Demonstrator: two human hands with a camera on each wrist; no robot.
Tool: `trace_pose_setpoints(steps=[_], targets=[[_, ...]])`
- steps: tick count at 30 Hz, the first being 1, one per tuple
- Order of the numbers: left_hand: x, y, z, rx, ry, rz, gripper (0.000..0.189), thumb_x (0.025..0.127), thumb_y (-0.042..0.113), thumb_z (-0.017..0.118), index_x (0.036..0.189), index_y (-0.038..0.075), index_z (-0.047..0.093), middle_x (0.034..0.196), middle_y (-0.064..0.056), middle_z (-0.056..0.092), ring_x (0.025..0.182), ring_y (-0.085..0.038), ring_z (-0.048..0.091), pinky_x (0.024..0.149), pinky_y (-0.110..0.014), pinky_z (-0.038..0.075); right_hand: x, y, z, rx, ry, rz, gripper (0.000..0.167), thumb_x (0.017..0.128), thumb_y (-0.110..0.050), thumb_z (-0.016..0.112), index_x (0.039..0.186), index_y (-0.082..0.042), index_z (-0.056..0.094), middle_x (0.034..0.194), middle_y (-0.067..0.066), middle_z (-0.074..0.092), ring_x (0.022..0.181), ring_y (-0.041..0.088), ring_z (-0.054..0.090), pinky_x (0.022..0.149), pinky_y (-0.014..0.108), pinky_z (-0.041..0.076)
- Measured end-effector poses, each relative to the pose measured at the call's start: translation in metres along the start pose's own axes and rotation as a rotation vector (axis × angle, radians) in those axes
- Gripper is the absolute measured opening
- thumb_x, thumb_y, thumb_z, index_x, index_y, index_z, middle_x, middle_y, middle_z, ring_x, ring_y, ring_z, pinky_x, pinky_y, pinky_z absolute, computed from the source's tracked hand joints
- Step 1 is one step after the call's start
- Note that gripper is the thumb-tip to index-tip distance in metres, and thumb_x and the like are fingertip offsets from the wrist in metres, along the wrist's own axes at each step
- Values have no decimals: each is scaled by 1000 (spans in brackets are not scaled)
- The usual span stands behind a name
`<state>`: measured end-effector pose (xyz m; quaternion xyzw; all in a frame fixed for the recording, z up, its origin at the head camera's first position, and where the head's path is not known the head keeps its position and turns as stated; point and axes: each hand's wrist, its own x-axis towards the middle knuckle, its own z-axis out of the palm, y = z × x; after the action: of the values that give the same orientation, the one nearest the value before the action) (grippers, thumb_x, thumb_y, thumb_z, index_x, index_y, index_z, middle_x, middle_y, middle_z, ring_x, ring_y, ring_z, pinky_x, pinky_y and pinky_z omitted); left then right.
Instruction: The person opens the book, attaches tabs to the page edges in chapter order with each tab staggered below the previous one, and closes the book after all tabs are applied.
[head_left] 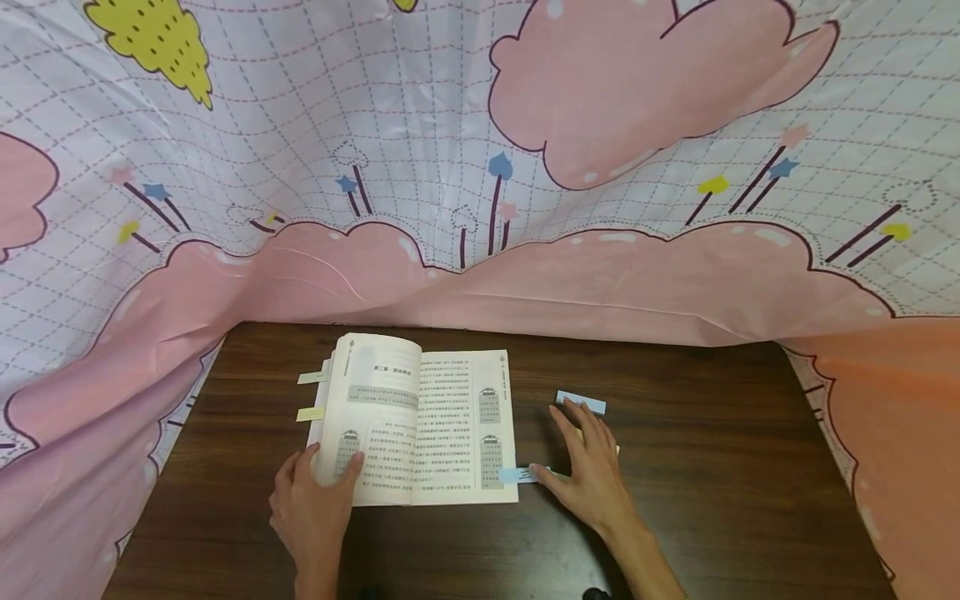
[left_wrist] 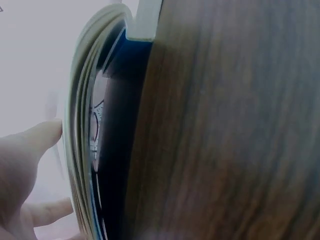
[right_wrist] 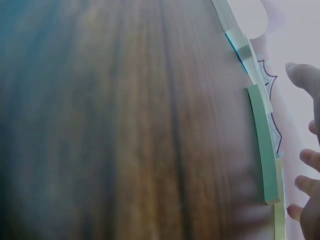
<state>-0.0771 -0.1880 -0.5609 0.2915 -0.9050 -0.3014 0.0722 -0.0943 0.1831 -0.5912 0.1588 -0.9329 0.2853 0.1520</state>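
Note:
An open book [head_left: 450, 425] with printed pages lies on the table, its left stack of pages bulging upward. My left hand [head_left: 313, 496] grips that left side, thumb on the page and fingers at the outer edge; the left wrist view shows the thumb [left_wrist: 47, 134] against the curved pages [left_wrist: 82, 100]. A pale blue sticky tab [head_left: 516, 476] sticks out past the right page's lower edge. My right hand [head_left: 592, 467] is spread over sticky-note pads right of the book, its thumb by the tab. A green pad [right_wrist: 262, 145] stands out below the fingers in the right wrist view.
A light blue sticky-note pad [head_left: 581, 402] lies beyond my right fingertips. Pale green [head_left: 311, 378] and yellow tabs [head_left: 310, 414] project from the book's left edge. A patterned pink and white cloth [head_left: 480, 292] hangs behind the dark wooden table [head_left: 720, 467].

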Motion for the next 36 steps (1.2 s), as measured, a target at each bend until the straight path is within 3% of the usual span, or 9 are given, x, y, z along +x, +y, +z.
trace_pose_setpoints(steps=[10,17,25,36], targets=[[2,0,-5,-48,92,56,75,69,49,88,128,10,63,149,-25,38,122,-60,37,90,-72,27,-1,-3,2,9,7,8,86,77,-43,81,147,-9,45,154,20,36,141,47,30,109,67,23],[7,1,-12,-110,28,31,79,68,42,91,131,5,59,152,-30,29,126,-60,33,99,-70,25,-1,-3,4,6,38,15,82,75,-39,84,144,-9,50,153,21,36,139,51,30,105,70,26],[10,3,-16,-168,-4,27,79,69,37,92,133,6,58,155,-27,24,131,-59,27,100,-70,25,-2,-4,5,20,44,58,78,76,-40,83,141,-10,53,156,20,33,141,50,27,107,69,24],[8,10,-28,-167,65,78,79,67,31,94,133,7,59,152,-24,29,123,-52,32,91,-64,34,-1,-5,7,19,68,46,74,74,-36,84,138,-10,56,154,21,35,140,50,29,106,70,26]])
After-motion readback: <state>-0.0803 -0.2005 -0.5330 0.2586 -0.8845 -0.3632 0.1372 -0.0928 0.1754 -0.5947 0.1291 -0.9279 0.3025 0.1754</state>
